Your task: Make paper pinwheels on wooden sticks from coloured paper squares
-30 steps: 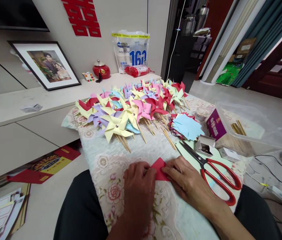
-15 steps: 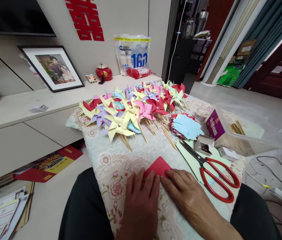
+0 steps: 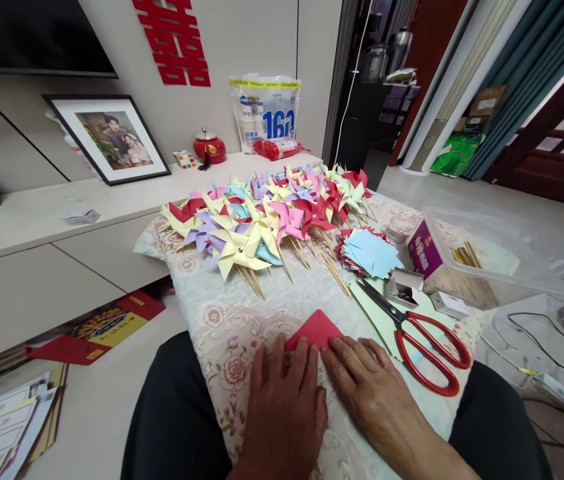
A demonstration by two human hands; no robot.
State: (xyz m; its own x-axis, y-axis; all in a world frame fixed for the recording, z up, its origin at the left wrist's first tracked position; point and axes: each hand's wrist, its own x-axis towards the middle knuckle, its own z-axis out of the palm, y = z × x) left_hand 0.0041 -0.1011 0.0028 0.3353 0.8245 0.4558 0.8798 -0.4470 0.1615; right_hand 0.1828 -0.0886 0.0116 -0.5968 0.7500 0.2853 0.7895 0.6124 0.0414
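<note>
A folded piece of red paper [image 3: 316, 328] lies on the flowered tablecloth near the front edge, its pointed top showing. My left hand [image 3: 285, 400] lies flat over its left and lower part, fingers stretched out and pressing on it. On the right side of the paper, my right hand [image 3: 369, 387] rests with its fingers extended, fingertips on the edge. The lower part of the paper is hidden under my hands. To the right of my right hand are red-handled scissors [image 3: 407, 327], lying on pale green paper [image 3: 375, 317].
Many paper pinwheels [image 3: 241, 248] on sticks cover the far half of the table. A stack of cut paper [image 3: 371, 252], loose sticks [image 3: 335, 275], a small open box of fasteners [image 3: 405, 290] and a clear plastic bin [image 3: 502, 283] with sticks stand at the right.
My left thumb has come out to the side of the hand, and both hands have shifted slightly on the red paper. The paper stays in place; the view has moved a little.
</note>
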